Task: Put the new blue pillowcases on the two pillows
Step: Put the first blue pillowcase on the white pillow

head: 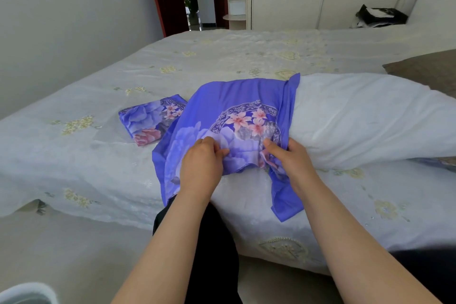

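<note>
- Head view: a person stands at the near edge of the bed (103, 96), working a blue floral pillowcase (237, 116) onto the left end of a bare white pillow (365, 118) that lies across the bedspread toward the right edge.
- The left hand (201, 163) has its fingers curled into the cloth at the near hem — pinching a fold of it, by the look of the bunched fabric.
- The right hand (290, 158) grips the pillowcase where it meets the pillow, thumb on top and fingers tucked under the gathered cloth.
- Only the pillow's end appears covered; most of its white length lies exposed, and loose blue cloth trails over the near edge of the bed.
- A second pillowcase (151, 119) — folded flat and untouched — rests on the bedspread just left of the one in hand.
- The edge of something brown (424, 69) shows at the bed's right side behind the white pillow; whether it is the second pillow cannot be told.
- Judged from this, the job is in its early stage: the first case is barely started, the second not begun.
</note>
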